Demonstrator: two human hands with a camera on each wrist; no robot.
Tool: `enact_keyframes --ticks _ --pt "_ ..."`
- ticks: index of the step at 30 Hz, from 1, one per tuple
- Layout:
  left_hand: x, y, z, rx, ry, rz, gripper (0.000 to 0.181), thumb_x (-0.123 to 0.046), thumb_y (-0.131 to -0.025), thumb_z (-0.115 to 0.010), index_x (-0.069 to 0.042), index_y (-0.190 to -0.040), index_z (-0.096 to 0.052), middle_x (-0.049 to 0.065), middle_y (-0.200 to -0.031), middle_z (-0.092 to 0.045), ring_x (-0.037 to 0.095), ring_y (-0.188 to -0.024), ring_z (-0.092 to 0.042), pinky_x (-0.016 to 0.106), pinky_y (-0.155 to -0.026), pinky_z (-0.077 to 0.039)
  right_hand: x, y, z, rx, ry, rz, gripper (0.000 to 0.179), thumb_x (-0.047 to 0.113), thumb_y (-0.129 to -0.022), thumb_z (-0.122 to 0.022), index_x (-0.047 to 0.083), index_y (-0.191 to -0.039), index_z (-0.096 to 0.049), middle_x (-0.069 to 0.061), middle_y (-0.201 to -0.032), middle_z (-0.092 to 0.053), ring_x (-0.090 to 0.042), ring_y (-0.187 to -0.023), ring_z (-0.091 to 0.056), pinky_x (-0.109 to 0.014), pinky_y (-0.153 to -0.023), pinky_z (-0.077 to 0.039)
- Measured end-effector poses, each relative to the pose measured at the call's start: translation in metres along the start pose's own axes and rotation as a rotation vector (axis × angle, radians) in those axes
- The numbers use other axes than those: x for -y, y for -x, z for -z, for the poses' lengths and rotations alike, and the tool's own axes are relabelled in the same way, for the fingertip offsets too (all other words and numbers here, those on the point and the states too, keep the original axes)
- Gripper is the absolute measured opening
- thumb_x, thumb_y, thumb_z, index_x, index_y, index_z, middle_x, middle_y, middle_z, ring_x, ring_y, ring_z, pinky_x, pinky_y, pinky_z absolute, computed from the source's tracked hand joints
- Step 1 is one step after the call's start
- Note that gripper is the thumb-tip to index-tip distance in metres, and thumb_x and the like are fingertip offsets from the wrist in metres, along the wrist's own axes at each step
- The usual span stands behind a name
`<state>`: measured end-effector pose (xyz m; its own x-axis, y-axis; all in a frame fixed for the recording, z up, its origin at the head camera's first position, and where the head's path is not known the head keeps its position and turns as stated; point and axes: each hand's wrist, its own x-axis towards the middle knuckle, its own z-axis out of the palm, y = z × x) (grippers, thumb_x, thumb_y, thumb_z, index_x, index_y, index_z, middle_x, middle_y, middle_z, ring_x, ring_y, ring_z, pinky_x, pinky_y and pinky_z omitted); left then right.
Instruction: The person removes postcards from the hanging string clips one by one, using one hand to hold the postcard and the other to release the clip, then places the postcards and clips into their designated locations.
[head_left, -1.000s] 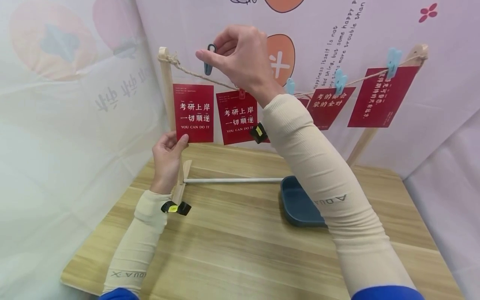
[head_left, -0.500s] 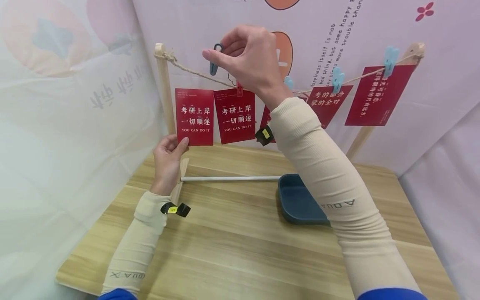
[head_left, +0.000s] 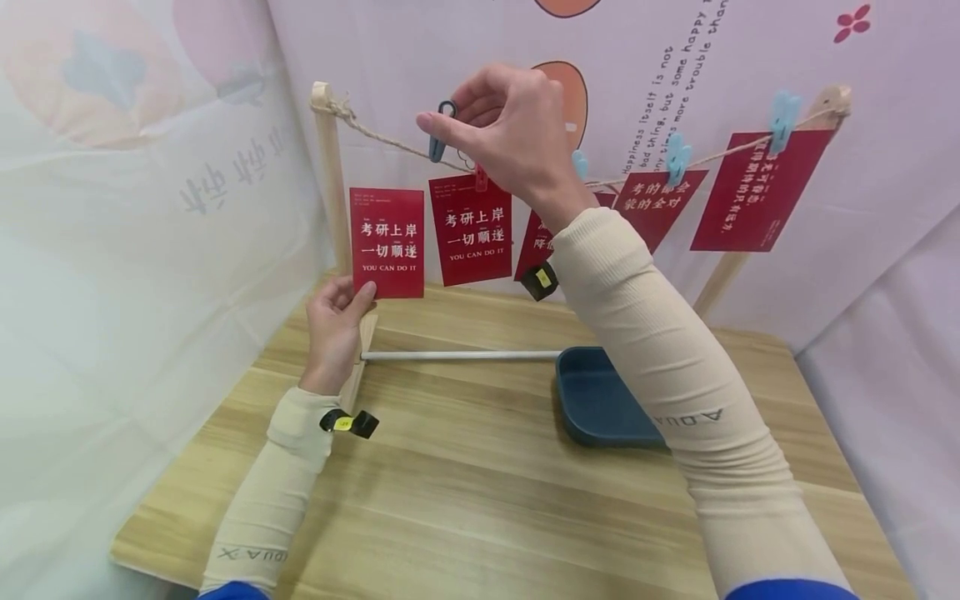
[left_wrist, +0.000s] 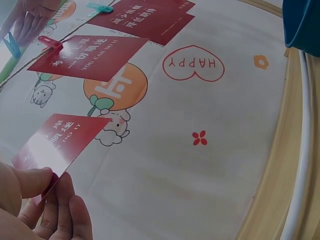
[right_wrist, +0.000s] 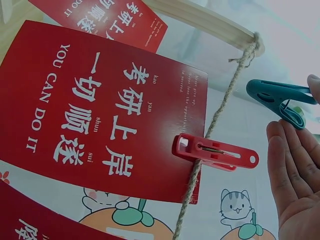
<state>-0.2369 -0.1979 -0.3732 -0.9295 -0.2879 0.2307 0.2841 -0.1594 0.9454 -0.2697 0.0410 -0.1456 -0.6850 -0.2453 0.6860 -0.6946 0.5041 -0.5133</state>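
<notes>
A red card with white lettering (head_left: 387, 243) is pinched at its lower left corner by my left hand (head_left: 333, 329), near the left post. Its top edge is below the twine (head_left: 390, 142) and apart from it. My right hand (head_left: 510, 133) holds a dark teal clothespin (right_wrist: 275, 97) by its handle ends, above the twine, with its nose pointing down in the head view. Beside the held card hangs a second red card (head_left: 472, 237), fixed to the twine by a red clothespin (right_wrist: 215, 151). In the left wrist view the thumb lies over the held card's (left_wrist: 55, 145) corner.
More red cards (head_left: 757, 200) hang farther right under light blue clothespins (head_left: 784, 121). The twine spans a wooden left post (head_left: 330, 175) and a right post (head_left: 723, 283). A dark blue tray (head_left: 592, 437) stands on the table (head_left: 450, 500), by a white rod (head_left: 465, 356).
My right hand has moved slightly right and down with the clothespin. The card in my left hand has sunk a little, farther below the twine.
</notes>
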Motion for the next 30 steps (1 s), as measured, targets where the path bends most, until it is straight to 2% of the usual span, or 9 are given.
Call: enact_keyframes --ticks 7,12,13,18,19,20,21,26,30 --pt "0.005 0.004 0.001 -0.018 0.004 0.025 0.017 -0.012 -0.102 -0.07 -0.005 -0.116 -0.068 -0.004 -0.101 -0.073 0.008 -0.092 -0.07 0.021 -0.09 -0.062 -0.003 0.006 -0.001 0.001 0.0 0.026 0.042 0.04 -0.09 -0.085 0.004 -0.11 -0.078 -0.008 -0.106 -0.082 -0.011 -0.095 -0.078 -0.017 -0.088 -0.06" --pt "0.009 0.006 0.002 -0.013 -0.002 0.025 0.028 -0.013 -0.103 -0.069 0.004 -0.125 -0.065 -0.007 -0.099 -0.073 0.007 -0.093 -0.07 0.023 -0.092 -0.062 -0.008 0.014 0.001 0.009 -0.024 0.018 0.039 0.037 -0.09 -0.086 0.004 -0.109 -0.078 -0.007 -0.105 -0.082 -0.011 -0.094 -0.078 -0.018 -0.088 -0.061" --pt "0.01 0.006 0.002 -0.015 -0.001 0.026 0.027 -0.012 -0.103 -0.069 0.004 -0.124 -0.065 -0.007 -0.098 -0.074 0.007 -0.093 -0.07 0.023 -0.091 -0.062 -0.009 0.016 0.002 0.013 -0.03 0.012 0.038 0.037 -0.089 -0.086 0.005 -0.108 -0.077 -0.007 -0.104 -0.082 -0.011 -0.093 -0.079 -0.017 -0.099 -0.057" --pt "0.015 0.006 0.0 -0.021 0.001 0.056 0.023 -0.012 -0.102 -0.07 0.002 -0.12 -0.067 -0.009 -0.095 -0.074 0.007 -0.091 -0.07 0.022 -0.09 -0.062 -0.015 0.027 0.007 0.03 -0.021 -0.027 0.039 0.036 -0.09 -0.086 0.005 -0.112 -0.077 -0.007 -0.106 -0.082 -0.012 -0.095 -0.079 -0.018 -0.101 -0.056" --pt "0.016 0.006 0.0 -0.023 0.0 0.062 0.022 -0.012 -0.102 -0.071 0.001 -0.119 -0.067 -0.009 -0.094 -0.074 0.007 -0.091 -0.07 0.022 -0.09 -0.062 -0.017 0.03 0.008 0.028 -0.012 -0.026 0.039 0.036 -0.09 -0.086 0.005 -0.112 -0.077 -0.007 -0.106 -0.082 -0.013 -0.095 -0.079 -0.018 -0.1 -0.056" --pt "0.017 0.006 -0.001 -0.022 -0.002 0.066 0.022 -0.012 -0.102 -0.071 0.001 -0.119 -0.067 -0.01 -0.094 -0.073 0.006 -0.091 -0.07 0.022 -0.09 -0.062 -0.019 0.031 0.009 0.028 -0.009 -0.024 0.039 0.035 -0.09 -0.086 0.004 -0.113 -0.078 -0.008 -0.107 -0.082 -0.013 -0.095 -0.079 -0.019 -0.089 -0.061" --pt "0.018 0.006 -0.001 -0.025 -0.001 0.071 0.021 -0.012 -0.102 -0.071 0.0 -0.118 -0.067 -0.01 -0.093 -0.073 0.006 -0.09 -0.07 0.022 -0.09 -0.062 -0.02 0.033 0.009 0.024 -0.006 -0.019 0.039 0.035 -0.09 -0.086 0.004 -0.112 -0.078 -0.008 -0.106 -0.082 -0.014 -0.094 -0.079 -0.02 -0.088 -0.062" --pt "0.023 0.004 -0.002 -0.03 -0.013 0.083 0.019 -0.012 -0.102 -0.07 -0.001 -0.117 -0.066 -0.012 -0.093 -0.074 0.005 -0.09 -0.07 0.021 -0.09 -0.061 -0.027 0.043 0.014 0.026 -0.001 0.012 0.036 0.032 -0.09 -0.087 0.004 -0.111 -0.078 -0.009 -0.104 -0.082 -0.016 -0.092 -0.079 -0.019 -0.086 -0.062" --pt "0.026 0.004 -0.001 -0.024 -0.047 0.107 0.024 -0.015 -0.103 -0.069 0.0 -0.121 -0.065 -0.012 -0.095 -0.074 0.004 -0.092 -0.071 0.026 -0.096 -0.061 -0.032 0.052 0.017 0.039 -0.005 0.009 0.035 0.03 -0.09 -0.087 0.003 -0.111 -0.078 -0.009 -0.105 -0.082 -0.018 -0.093 -0.08 -0.019 -0.085 -0.062"
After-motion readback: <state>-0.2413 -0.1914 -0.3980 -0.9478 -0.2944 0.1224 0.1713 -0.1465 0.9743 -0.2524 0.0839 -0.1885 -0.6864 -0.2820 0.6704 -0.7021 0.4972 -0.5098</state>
